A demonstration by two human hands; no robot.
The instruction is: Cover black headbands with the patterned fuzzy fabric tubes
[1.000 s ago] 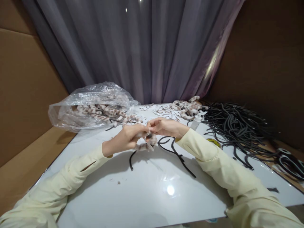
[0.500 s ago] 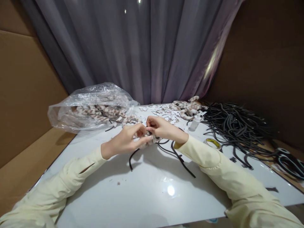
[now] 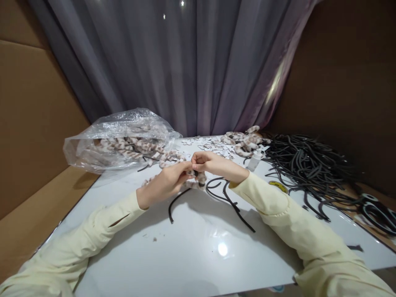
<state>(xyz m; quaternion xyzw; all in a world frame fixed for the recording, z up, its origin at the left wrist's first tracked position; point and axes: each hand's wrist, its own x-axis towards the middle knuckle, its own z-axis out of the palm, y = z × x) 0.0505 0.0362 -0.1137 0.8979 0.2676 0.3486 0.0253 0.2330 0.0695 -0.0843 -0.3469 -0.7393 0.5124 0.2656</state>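
Note:
My left hand (image 3: 167,182) is closed on a furry, brown-and-white spotted tube (image 3: 202,177), which loops below and beside the fingers. A dark piece shows on the tube by my fingertips. My right hand (image 3: 216,167) meets the left above the tube, thumb and finger pinched together; what lies in that pinch is too small to make out. Short black cords lie near the hands, one curved cord (image 3: 173,206) below the left and several crossing cords (image 3: 230,200) below the right.
A clear plastic bag (image 3: 83,152) of spotted tubes stands at back left. More furry tubes (image 3: 247,142), a small clear bottle (image 3: 255,160), a big heap of black cords (image 3: 306,161), a tape roll (image 3: 278,187) and scissors (image 3: 379,212) lie along the right. Paper scraps litter the table's back.
My left hand has turned and its fingers have drawn together toward the right hand's fingertips. More of the furry tube now shows beneath them. The right hand has shifted slightly.

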